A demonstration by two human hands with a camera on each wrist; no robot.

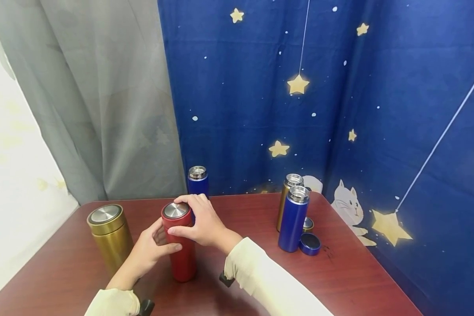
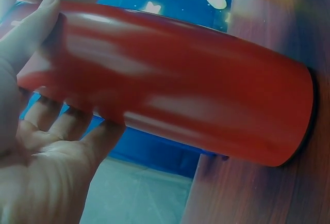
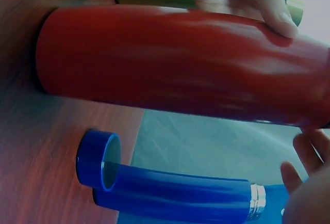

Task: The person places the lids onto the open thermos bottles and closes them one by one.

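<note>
A red thermos [image 1: 183, 263] with a silver disc on its lid [image 1: 176, 210] stands upright on the table between both hands. The left hand [image 1: 148, 252] holds its body from the left, thumb across the near side; in the left wrist view its fingers [image 2: 103, 141] curl behind the red wall. Over the top, the right hand [image 1: 207, 221] grips the lid, its thumb along the near side and its fingers at the far rim. Only some fingertips of the right hand [image 3: 312, 182] show in the right wrist view.
A lidded gold thermos [image 1: 112, 243] stands left of the arms. Behind the red one is an uncapped blue bottle [image 1: 198, 183], with a blue cap [image 3: 95, 159] near its base. An uncapped blue bottle [image 1: 293, 226], uncapped gold bottle [image 1: 283, 204], blue cap [image 1: 310, 244] and gold cap [image 1: 308, 224] stand right.
</note>
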